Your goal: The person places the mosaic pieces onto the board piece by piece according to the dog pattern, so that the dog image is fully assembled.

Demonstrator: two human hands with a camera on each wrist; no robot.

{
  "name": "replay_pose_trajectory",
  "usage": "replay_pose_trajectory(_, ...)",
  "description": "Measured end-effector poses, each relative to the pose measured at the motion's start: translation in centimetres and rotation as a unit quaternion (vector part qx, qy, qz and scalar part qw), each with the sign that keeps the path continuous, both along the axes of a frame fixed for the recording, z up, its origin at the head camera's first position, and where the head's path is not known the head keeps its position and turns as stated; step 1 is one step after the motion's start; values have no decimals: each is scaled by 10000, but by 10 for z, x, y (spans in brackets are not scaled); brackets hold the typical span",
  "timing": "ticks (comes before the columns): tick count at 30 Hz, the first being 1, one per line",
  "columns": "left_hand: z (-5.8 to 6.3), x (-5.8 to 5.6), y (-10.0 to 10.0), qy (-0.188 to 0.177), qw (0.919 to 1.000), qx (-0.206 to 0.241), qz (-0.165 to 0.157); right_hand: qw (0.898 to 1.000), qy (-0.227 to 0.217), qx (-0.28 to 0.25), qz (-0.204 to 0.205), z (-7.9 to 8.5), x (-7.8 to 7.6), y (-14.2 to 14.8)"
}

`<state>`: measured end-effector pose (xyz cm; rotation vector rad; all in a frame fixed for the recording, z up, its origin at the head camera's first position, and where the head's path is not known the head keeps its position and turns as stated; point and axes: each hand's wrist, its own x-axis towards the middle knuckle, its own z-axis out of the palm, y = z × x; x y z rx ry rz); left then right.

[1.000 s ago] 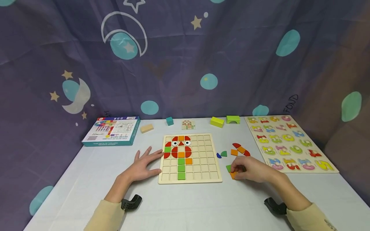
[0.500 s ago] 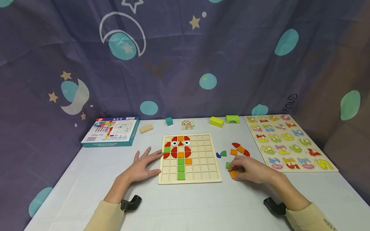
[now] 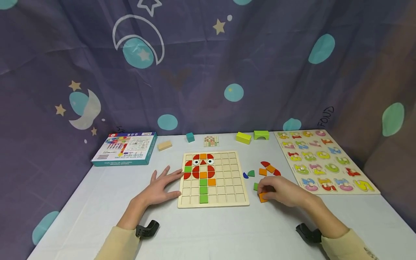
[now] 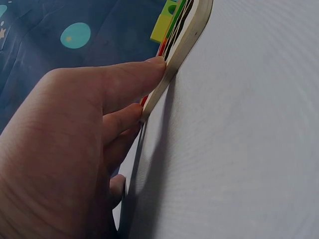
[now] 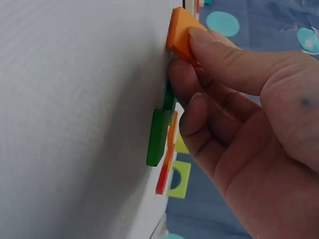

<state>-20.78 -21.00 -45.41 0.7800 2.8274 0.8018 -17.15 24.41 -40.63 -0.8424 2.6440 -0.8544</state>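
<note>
A wooden grid board [image 3: 227, 196] lies on the table, with red, orange and green tiles and two eye pieces set in its left half. Its left edge meets the fingertips of my left hand [image 3: 162, 187], whose fingers are spread and fairly straight. To the right of the board, my right hand [image 3: 282, 190] pinches an orange square tile [image 5: 183, 32] with the thumb on its face. The tile looks tilted in the right wrist view. Beside that hand lies a green tile [image 3: 255, 186], partly hidden in the head view.
Loose red and orange pieces [image 3: 263, 172] lie behind my right hand, near a green piece [image 3: 251, 173] and a blue piece [image 3: 245, 175]. A number puzzle board [image 3: 320, 173] lies right. Behind stand a pattern card [image 3: 211, 141], blocks [image 3: 243, 137] and a box [image 3: 126, 148].
My right fingers have shifted slightly over the orange square tile, and it sits a little apart from the green tile. The left hand stays at the board's edge.
</note>
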Motion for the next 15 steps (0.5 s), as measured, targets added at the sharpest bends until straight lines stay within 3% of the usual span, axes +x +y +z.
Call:
replay_pose_trajectory(9, 0, 1, 1, -14, 10000, 10, -53, 9995, -242, -160, -82, 2, 0, -5)
replay_pose_trajectory(15, 0, 0, 0, 47, 10000, 15, -40, 9995, -153, -267, -99, 7, -3, -19)
